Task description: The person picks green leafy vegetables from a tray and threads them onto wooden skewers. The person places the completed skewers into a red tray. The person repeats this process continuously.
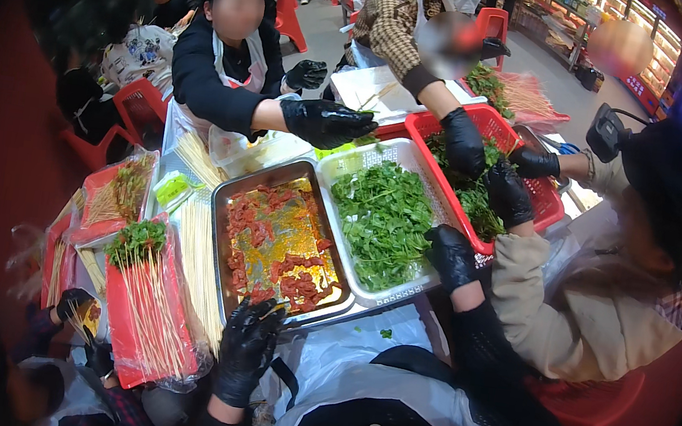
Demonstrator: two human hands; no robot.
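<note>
My left hand (pixel 246 352), in a black glove, is at the near left corner of a metal tray (pixel 342 300). Its fingers are spread apart, with an orange-yellow smear by the fingertips. Pieces of red marinated meat (pixel 304 289) lie in orange oil in that tray. To its right stands a white plastic basket (pixel 398 295) of green leafy herbs (pixel 379 218). My right hand (pixel 454 260), also black-gloved, is at this basket's right side, fingertips against the leaves. Whether it pinches any is hidden.
Bare wooden skewers (pixel 198 259) lie left of the metal tray. Beyond them, a red tray (pixel 137 315) holds herb-topped skewers. Co-workers' gloved hands (pixel 466 142) reach into a red basket (pixel 420 126) of greens. Another co-worker's gloved hand (pixel 330 124) extends above the white basket's far end.
</note>
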